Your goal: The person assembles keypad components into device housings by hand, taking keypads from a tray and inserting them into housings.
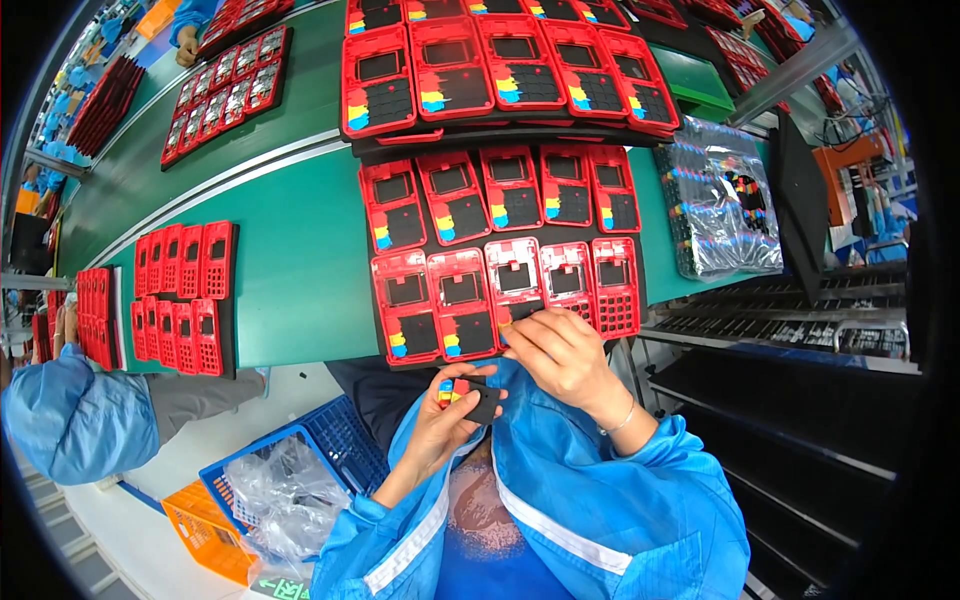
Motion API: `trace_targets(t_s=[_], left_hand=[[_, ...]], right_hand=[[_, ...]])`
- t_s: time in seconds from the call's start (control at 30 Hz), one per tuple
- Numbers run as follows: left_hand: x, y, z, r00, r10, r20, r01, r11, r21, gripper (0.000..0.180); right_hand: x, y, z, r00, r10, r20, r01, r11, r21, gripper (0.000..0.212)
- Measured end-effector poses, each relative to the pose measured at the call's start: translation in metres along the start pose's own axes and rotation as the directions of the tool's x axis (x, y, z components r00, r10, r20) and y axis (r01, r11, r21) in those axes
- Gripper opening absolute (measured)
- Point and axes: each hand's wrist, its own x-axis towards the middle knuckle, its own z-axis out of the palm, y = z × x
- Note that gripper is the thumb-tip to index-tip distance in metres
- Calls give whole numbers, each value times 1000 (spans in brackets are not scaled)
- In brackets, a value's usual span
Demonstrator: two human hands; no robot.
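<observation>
My left hand [446, 418] grips several black rubber keypads [487, 404] with red, yellow and blue ends, held low in front of the tray. My right hand [562, 362] is closed, its fingertips over the lower part of a red plastic housing [515, 268] in the tray's near row. A dark keypad [517, 312] shows partly under those fingertips; the rest is hidden. Left of it, a red housing [460, 290] has a black keypad in its lower half. At the row's right end, a housing [614, 285] shows bare key holes.
Stacked black trays of red housings [500, 75] stand behind. Another tray [185, 290] lies left on the green bench [300, 270]. A plastic-wrapped pack [722, 200] sits right, near a black rack [760, 400]. Blue [345, 440] and orange crates [205, 525] stand on the floor near a co-worker [85, 415].
</observation>
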Motion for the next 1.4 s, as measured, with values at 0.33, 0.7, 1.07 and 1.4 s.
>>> trace_targets(t_s=[0.33, 0.7, 1.07, 1.4], left_hand=[[3, 6, 9, 999, -27, 44, 34, 986, -161, 38], [6, -15, -5, 994, 40, 102, -41, 999, 7, 26], [7, -13, -3, 989, -50, 137, 49, 999, 12, 25], [13, -13, -7, 995, -51, 91, 55, 998, -43, 31]], right_hand=[[-1, -5, -2, 993, 104, 52, -101, 993, -64, 34], [-22, -35, -27, 915, 355, 193, -403, 782, 476, 26], [-15, 28, -48, 893, 447, 60, -450, 890, 73, 24], [-19, 19, -47, 949, 285, 133, -276, 957, -85, 25]])
